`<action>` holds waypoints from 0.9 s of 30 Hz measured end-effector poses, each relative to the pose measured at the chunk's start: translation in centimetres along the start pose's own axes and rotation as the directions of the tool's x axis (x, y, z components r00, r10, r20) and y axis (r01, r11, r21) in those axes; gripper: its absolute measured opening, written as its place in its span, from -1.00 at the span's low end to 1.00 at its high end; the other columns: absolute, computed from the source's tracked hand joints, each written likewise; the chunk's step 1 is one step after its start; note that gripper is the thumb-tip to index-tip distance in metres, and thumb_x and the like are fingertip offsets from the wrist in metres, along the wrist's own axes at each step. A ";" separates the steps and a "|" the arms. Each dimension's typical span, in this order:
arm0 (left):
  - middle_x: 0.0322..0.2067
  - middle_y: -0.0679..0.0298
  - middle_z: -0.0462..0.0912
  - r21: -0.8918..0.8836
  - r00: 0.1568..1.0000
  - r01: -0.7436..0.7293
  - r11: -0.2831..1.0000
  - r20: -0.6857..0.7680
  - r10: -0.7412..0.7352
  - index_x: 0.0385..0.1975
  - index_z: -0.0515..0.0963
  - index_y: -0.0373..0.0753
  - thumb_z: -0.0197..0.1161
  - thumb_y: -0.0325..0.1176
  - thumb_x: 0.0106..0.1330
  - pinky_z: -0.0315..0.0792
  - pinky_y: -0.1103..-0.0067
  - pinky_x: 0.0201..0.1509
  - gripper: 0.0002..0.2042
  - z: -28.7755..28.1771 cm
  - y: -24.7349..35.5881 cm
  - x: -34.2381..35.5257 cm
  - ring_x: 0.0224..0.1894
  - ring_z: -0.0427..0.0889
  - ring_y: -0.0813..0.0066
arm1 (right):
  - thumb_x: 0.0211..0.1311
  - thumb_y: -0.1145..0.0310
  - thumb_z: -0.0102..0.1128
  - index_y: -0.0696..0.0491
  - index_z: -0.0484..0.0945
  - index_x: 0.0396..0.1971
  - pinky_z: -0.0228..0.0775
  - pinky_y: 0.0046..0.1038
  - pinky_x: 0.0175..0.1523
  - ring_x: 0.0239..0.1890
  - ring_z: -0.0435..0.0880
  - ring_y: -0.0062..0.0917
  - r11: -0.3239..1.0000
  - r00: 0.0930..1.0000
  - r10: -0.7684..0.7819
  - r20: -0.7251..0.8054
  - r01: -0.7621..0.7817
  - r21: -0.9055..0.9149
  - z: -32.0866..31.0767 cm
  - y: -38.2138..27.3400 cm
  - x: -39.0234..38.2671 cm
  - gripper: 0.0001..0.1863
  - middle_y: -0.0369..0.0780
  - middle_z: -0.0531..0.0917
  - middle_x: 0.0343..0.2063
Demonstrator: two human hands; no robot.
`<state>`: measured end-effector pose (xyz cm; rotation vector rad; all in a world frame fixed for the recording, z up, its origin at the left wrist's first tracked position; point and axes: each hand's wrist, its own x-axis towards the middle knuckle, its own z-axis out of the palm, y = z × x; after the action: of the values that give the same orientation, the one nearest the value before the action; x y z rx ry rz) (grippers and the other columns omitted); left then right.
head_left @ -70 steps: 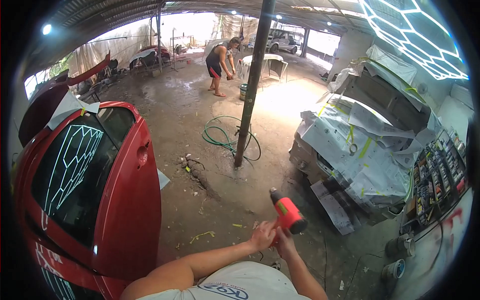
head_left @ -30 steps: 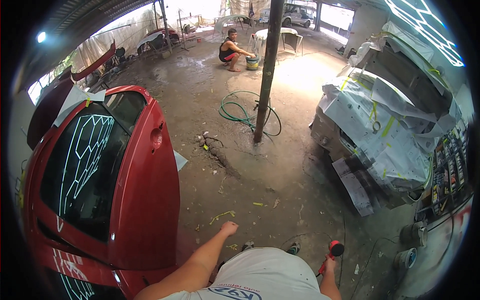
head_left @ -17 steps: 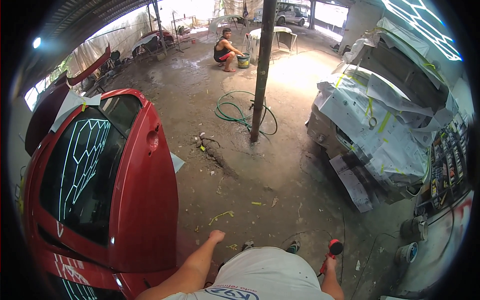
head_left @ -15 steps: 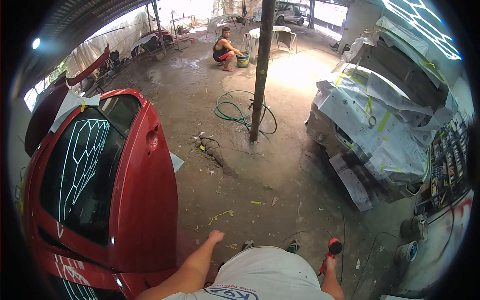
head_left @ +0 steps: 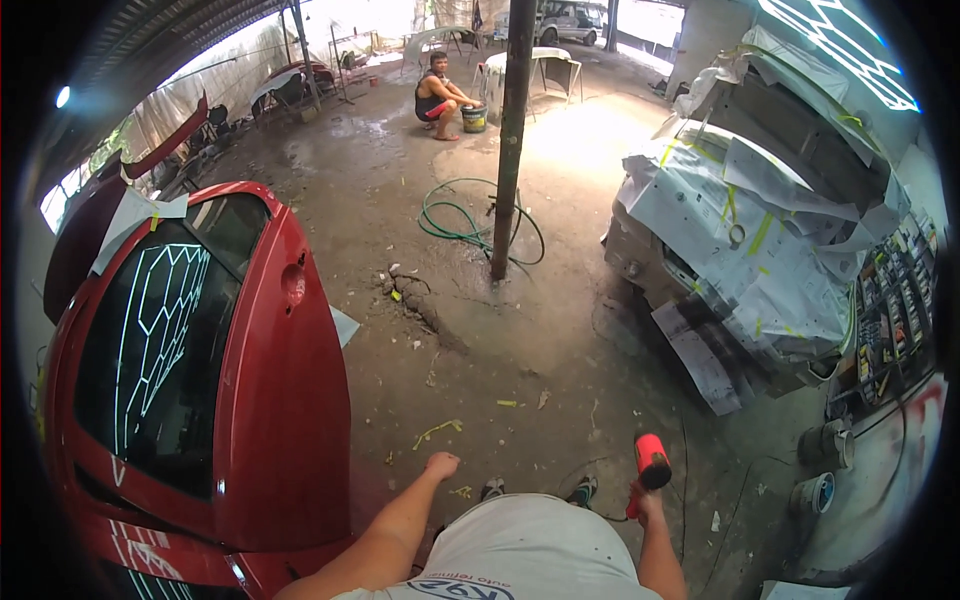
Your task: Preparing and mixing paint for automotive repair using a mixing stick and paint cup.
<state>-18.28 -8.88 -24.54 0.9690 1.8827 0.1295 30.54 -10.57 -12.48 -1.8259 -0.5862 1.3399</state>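
My right hand [head_left: 649, 503] is wrapped round the handle of a red heat gun [head_left: 649, 449], or a blower of that shape, with a black round end. It is held out over the floor to the right of my body. My left hand [head_left: 441, 465] is a loose fist in front of me on the left, with nothing visible in it. It is nearest to the red car [head_left: 290, 430] but apart from it. The car's dark rear window [head_left: 160, 350] reflects a honeycomb of lights, and a paper sheet [head_left: 135, 225] is taped at its far edge.
A dark post [head_left: 510, 150] stands ahead, with a green hose [head_left: 450, 235] coiled at its foot. A person [head_left: 435, 98] squats beside a bucket [head_left: 474, 119]. At the right is a paper-masked car [head_left: 700, 210]; buckets [head_left: 813, 493] stand near the wall. Tape scraps [head_left: 435, 433] lie about.
The heat gun has swung up and a little left, its red body now showing more. My left hand has shifted slightly right. The whole view has turned slightly.
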 end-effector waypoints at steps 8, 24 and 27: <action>-0.21 0.14 0.61 0.002 0.998 0.049 0.999 0.034 -0.049 -0.27 0.63 -0.08 0.09 -0.09 0.07 0.41 0.42 0.00 -0.68 0.2 -0.6 -0.3 -0.12 0.58 0.18 | 0.12 0.33 0.18 0.05 0.41 -0.31 0.37 -0.48 -0.38 -0.52 0.50 -0.57 0.992 0.962 -0.121 0.246 0.111 0.055 5.1 -7.1 -1.8 -0.80 -0.32 0.50 -0.54; -0.15 0.14 0.60 0.027 0.999 0.031 0.999 -0.022 -0.030 -0.26 0.64 -0.05 0.09 -0.08 0.09 0.38 0.42 0.06 -0.68 0.2 -1.9 -0.9 -0.06 0.56 0.19 | 0.19 0.25 0.16 0.04 0.32 -0.05 0.38 -0.51 -0.39 -0.51 0.50 -0.59 0.953 0.876 -0.302 0.375 0.265 0.149 8.9 -14.1 -5.7 -0.62 -0.30 0.50 -0.52; -0.14 0.14 0.59 0.065 1.000 0.006 0.998 -0.028 -0.004 -0.26 0.63 -0.05 0.09 -0.08 0.09 0.38 0.43 0.06 -0.68 0.2 -1.6 -0.7 -0.06 0.55 0.18 | 0.20 0.24 0.15 0.04 0.31 -0.04 0.39 -0.51 -0.39 -0.50 0.50 -0.58 0.958 0.884 -0.282 0.373 0.238 0.162 9.0 -14.5 -6.1 -0.61 -0.29 0.50 -0.52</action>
<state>-18.94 -10.49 -24.91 1.0116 1.9249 0.0791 21.17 -3.71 1.43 -1.3341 -0.9143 1.5262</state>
